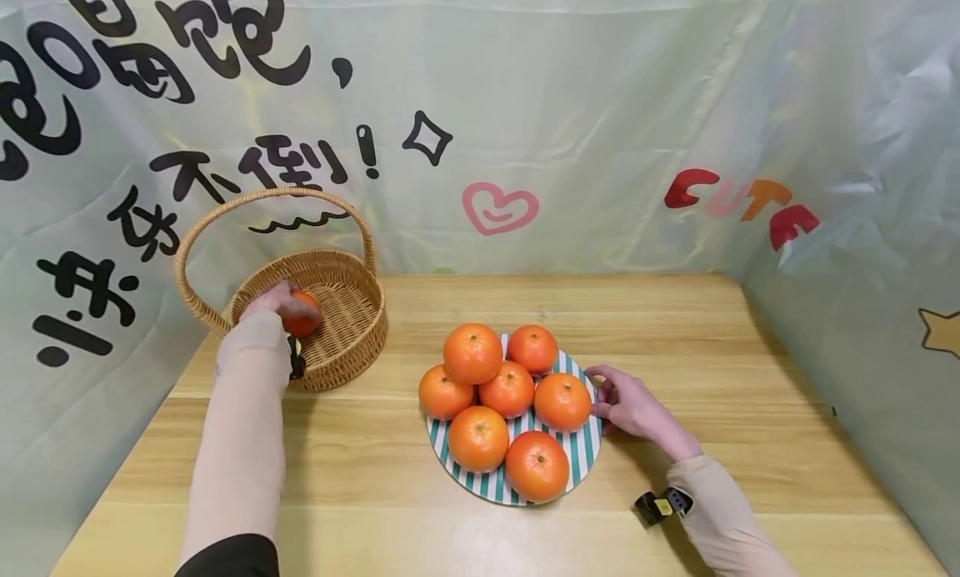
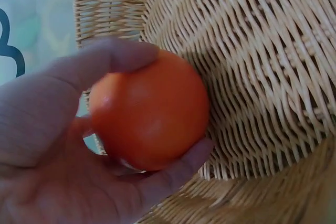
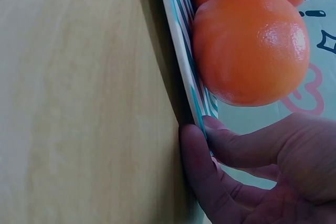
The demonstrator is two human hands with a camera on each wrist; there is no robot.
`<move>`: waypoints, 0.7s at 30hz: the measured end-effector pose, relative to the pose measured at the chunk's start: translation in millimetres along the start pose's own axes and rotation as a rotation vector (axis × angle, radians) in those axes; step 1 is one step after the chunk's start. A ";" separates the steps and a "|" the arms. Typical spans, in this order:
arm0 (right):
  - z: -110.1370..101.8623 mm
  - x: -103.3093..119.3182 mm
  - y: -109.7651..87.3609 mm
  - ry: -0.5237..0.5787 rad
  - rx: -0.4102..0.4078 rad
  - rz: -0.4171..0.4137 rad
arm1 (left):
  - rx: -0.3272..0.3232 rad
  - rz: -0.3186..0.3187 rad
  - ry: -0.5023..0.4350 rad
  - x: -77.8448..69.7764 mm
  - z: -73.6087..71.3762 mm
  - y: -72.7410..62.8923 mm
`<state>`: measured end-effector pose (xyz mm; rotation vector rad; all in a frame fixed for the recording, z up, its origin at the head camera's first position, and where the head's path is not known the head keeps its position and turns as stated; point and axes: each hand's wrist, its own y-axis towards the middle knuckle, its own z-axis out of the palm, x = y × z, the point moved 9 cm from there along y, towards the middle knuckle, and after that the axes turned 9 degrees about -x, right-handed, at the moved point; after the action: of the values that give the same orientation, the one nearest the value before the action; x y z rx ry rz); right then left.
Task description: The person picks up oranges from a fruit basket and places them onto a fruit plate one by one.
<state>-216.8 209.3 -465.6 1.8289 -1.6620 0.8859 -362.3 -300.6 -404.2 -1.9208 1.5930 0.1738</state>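
Note:
Inside the wicker basket (image 1: 358, 348), my left hand (image 1: 273, 300) grips an orange mandarin (image 2: 152, 111), thumb on one side and fingers round the other. The left wrist view has the fruit close over the woven bottom (image 2: 252, 77). My right hand (image 1: 633, 406) pinches the right rim of a round plate (image 1: 581, 456) with teal and white stripes. In the right wrist view, thumb and fingers (image 3: 197, 145) meet at the plate's edge, just below a mandarin (image 3: 252, 45). Several mandarins (image 1: 478, 438) sit on the plate, one of them (image 1: 472, 353) resting higher on the others.
The basket's tall arched handle (image 1: 281, 192) rises over its opening. Both basket and plate stand on a wooden table (image 1: 390, 477). A pale printed cloth (image 1: 592, 127) with lettering hangs behind the table and along its sides.

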 end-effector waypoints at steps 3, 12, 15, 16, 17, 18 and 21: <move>0.4 0.0 0.3 -0.004 0.001 -0.002 | -0.009 -0.005 0.018 2.0 -2.2 -2.8; 0.6 -2.7 0.3 -0.002 0.003 0.013 | -0.068 0.029 -0.370 -6.8 -9.2 -4.1; 0.4 -3.0 0.6 -0.003 0.005 0.020 | -0.068 0.044 -0.580 -13.3 -10.3 -5.8; 0.5 -2.8 0.5 -0.001 0.008 0.021 | -0.061 0.044 -0.642 -14.7 -9.9 -6.1; 0.6 -2.6 0.5 0.000 0.011 0.023 | -0.053 0.042 -0.701 -16.1 -9.5 -6.6; 0.9 -2.3 0.5 0.003 0.014 0.023 | -0.046 0.041 -0.751 -17.0 -9.2 -7.0; 1.3 -1.0 0.6 0.007 0.020 0.022 | -0.040 0.042 -0.841 -18.8 -8.6 -9.6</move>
<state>-217.3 208.9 -467.2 1.8219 -1.6783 0.9203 -360.8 -288.8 -384.8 -1.5168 1.0479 0.9017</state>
